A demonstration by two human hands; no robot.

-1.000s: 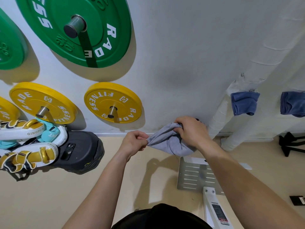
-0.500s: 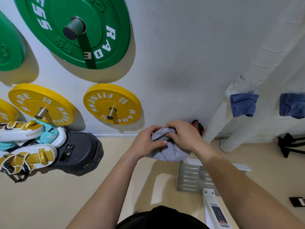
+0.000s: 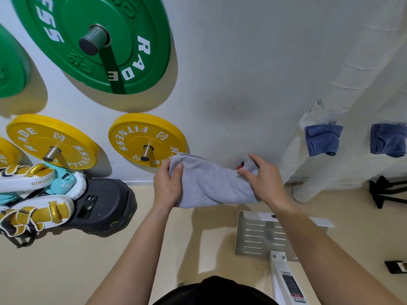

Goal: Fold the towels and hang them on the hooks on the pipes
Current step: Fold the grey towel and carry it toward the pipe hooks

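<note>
A light grey towel is stretched in the air between my two hands, in front of the white wall. My left hand pinches its left end, thumb on top. My right hand grips its right end. Two white wrapped pipes run down the wall at the right. A folded blue towel hangs on the nearer pipe, and a second blue towel hangs further right. The hooks under them are hidden.
Green weight plates and yellow weight plates are mounted on wall pegs at left. Boxing gloves and a black block lie on the beige floor. A slotted metal plate lies below my right arm.
My hands came together at the bunched towel, then moved apart, spreading it out wide between them.
</note>
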